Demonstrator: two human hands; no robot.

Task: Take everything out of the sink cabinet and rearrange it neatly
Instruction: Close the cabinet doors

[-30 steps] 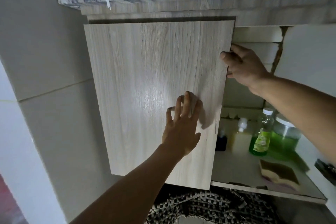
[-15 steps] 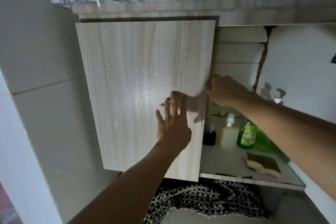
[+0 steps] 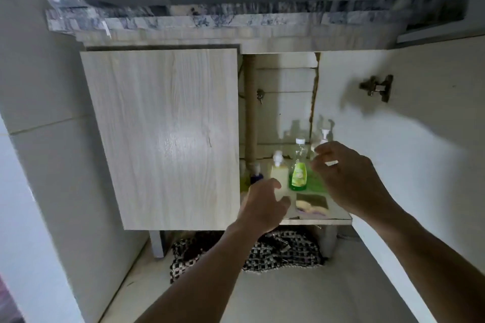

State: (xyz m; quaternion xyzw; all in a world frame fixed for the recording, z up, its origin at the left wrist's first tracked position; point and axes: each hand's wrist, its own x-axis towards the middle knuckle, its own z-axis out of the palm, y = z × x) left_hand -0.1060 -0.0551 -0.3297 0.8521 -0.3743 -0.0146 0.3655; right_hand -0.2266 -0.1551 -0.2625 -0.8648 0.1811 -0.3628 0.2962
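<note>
to the left of both hands the left cabinet door (image 3: 168,136) hangs closed, pale woodgrain, under the mottled stone counter (image 3: 236,21). the left hand (image 3: 262,207) reaches into the open right half of the sink cabinet, fingers spread and loosely curled, gripping nothing, with its fingertips just in front of a cream pump bottle (image 3: 278,173); a small dark bottle (image 3: 256,178) stands just above its knuckles, beside the door's edge. between the two hands stands a clear bottle of green liquid (image 3: 298,170) with a white cap, and below it a sponge (image 3: 312,203) lies flat on the cabinet shelf (image 3: 315,221). the right hand (image 3: 349,178) hovers open, fingers bent, empty, in front of a green container that it mostly hides; a white pump top (image 3: 325,136) shows just above its fingers. right of that hand the open right door (image 3: 420,139) shows its metal hinge (image 3: 376,87). below the wrists a checked woven cloth (image 3: 262,252) lies bunched on the floor under the shelf.
</note>
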